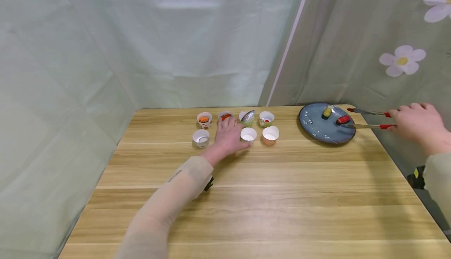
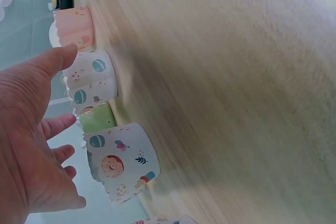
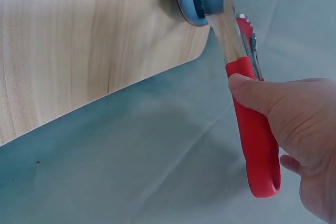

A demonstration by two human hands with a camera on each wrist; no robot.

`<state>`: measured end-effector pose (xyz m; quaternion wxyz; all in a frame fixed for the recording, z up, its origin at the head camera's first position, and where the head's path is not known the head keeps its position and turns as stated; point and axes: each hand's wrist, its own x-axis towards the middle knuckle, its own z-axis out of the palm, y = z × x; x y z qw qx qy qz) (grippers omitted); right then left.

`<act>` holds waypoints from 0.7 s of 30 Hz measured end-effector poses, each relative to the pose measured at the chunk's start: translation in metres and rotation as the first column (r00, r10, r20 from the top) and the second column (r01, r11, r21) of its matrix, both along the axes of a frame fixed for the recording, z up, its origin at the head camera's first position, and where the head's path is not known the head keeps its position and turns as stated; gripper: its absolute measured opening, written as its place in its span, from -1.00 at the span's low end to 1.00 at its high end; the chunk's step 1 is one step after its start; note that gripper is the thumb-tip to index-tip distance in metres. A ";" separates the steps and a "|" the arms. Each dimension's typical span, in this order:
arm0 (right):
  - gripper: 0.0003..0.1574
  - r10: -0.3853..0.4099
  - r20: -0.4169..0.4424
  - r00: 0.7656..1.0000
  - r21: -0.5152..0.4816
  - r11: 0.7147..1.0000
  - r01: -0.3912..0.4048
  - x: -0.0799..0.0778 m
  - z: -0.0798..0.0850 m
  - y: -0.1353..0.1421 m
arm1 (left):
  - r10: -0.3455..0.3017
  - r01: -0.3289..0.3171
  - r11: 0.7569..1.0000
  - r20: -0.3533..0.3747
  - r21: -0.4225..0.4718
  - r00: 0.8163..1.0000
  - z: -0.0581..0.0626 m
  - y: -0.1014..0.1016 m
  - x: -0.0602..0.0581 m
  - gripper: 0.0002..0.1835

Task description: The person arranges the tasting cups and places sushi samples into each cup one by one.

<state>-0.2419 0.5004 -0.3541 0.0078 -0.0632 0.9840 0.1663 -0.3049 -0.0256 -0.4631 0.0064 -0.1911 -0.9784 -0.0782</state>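
My left hand (image 1: 230, 137) reaches over two rows of small paper cups, its fingers spread and loosely bent. In the left wrist view, its thumb is at a white patterned cup (image 2: 92, 80); contact is unclear. The hand partly covers a cup of red-orange bits (image 1: 224, 115). A metal spoon (image 1: 248, 115) leans in a green cup (image 1: 248, 122). At the right, my right hand (image 1: 419, 124) grips red-handled tongs (image 3: 254, 140), whose arms stand apart. Their tips are near a dark blue plate (image 1: 318, 132) bearing sushi with a yellow top (image 1: 327, 113) and sushi with a red top (image 1: 343, 120).
A cup with orange food (image 1: 204, 120) stands at the back left, and one with a small red piece (image 1: 266, 119) at the back right. Pale cups (image 1: 270, 135) line the front row. Curtains (image 1: 197, 47) hang behind the wooden table (image 1: 264, 208).
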 end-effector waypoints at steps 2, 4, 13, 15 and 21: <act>-0.55 -0.018 0.018 1.000 -0.004 1.000 0.018 -0.002 -0.002 0.001 | 0.003 -0.003 1.000 0.003 -0.007 1.000 -0.001 0.001 -0.001 -0.13; -0.54 -0.030 0.031 0.999 -0.014 0.999 0.030 -0.005 -0.003 0.002 | 0.006 -0.006 1.000 0.009 -0.016 1.000 -0.002 0.001 -0.002 -0.13; -0.50 -0.061 0.076 0.995 -0.012 0.998 0.062 -0.013 -0.005 -0.004 | 0.012 -0.011 1.000 0.023 -0.011 1.000 -0.003 0.004 -0.001 -0.16; -0.49 -0.055 0.087 0.995 -0.003 0.998 0.055 -0.014 -0.004 -0.007 | 0.014 -0.014 1.000 0.023 -0.008 1.000 -0.003 0.004 -0.002 -0.17; -0.46 -0.058 0.118 0.991 -0.013 0.998 0.060 -0.017 -0.004 -0.012 | 0.018 -0.018 1.000 0.031 -0.007 0.999 -0.004 0.006 -0.003 -0.18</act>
